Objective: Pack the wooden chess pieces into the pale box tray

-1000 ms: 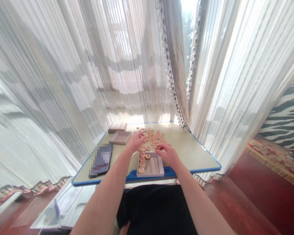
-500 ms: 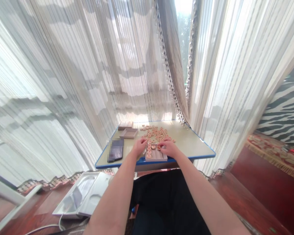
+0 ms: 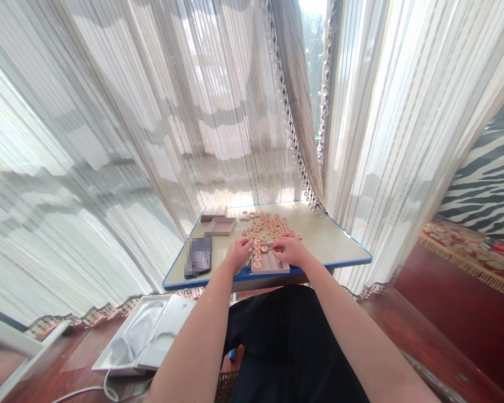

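Note:
A shallow wooden tray (image 3: 277, 270) sits at the table's near edge, with a column of round wooden game pieces (image 3: 257, 258) along its left side and another round piece (image 3: 264, 249) near its top middle. At the tray's upper left corner, my left hand (image 3: 239, 252) is closed with its fingertips on the rim. My right hand (image 3: 292, 250) reaches over the tray's upper right part, thumb and fingers pinching a round wooden piece (image 3: 277, 250), mostly covered by the fingers. Markings on the pieces are too small to read. Beyond both hands lies a loose spread of similar pieces (image 3: 273, 224).
On the table (image 3: 336, 240), a second shallow tray (image 3: 220, 230) and a light wooden box (image 3: 214, 211) stand at the back left. A dark phone-like object (image 3: 201, 257) lies nearer, left of my left hand. Below, an open white box (image 3: 126, 336) rests near the floor. Curtains hang behind.
The piece in my right hand shows less now, tucked more under the fingers. My left hand stays at the tray's corner. The whole view has shifted slightly.

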Demonstrator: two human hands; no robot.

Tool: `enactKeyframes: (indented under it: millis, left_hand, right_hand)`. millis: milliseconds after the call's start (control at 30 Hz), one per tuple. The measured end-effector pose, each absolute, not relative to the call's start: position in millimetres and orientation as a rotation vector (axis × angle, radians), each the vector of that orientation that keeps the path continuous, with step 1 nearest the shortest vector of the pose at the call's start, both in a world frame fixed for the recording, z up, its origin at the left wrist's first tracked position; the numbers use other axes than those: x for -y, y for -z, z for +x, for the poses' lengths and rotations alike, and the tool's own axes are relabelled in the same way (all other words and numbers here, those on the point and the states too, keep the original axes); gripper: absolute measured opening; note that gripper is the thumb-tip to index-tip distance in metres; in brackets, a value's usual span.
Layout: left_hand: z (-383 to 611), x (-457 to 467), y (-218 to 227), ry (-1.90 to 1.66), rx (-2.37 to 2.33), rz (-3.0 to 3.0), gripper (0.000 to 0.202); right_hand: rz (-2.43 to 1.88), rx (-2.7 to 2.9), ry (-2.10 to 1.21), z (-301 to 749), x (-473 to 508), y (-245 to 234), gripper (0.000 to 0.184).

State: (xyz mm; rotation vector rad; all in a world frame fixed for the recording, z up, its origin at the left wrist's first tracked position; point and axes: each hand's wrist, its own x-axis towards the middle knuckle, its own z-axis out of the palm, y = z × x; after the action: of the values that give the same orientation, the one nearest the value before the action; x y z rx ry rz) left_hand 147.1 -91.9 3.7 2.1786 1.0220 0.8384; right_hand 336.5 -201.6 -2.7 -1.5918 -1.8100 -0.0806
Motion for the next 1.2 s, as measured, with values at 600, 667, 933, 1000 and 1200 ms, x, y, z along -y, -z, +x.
enactKeyframes:
  millis: [600,667,933,1000,1200]
  left_hand:
    - [148,92,-6,-0.891,-1.051,2.228,0.044]
    - [148,93,-5,-0.939,-1.030,2.255,0.044]
    - [145,97,-2,-0.967,-1.056,2.226,0.040]
    - [142,98,-1,-0.953,-1.053,2.238,0.039]
    - [135,111,0,-0.877,-1.042,2.292,0.036]
  right_hand:
    - [-1.543,1.870,-0.010,336,189,-17,0.015]
    - [-1.548,1.892,0.001,334,182,-21,0.015]
    - [-1.485,1.867,-0.028,327,180,-19,0.018]
    - [-1.489,1.875,-0.007,326,182,-17,0.018]
    - [-1.486,1.869,0.010,326,179,-9,0.017]
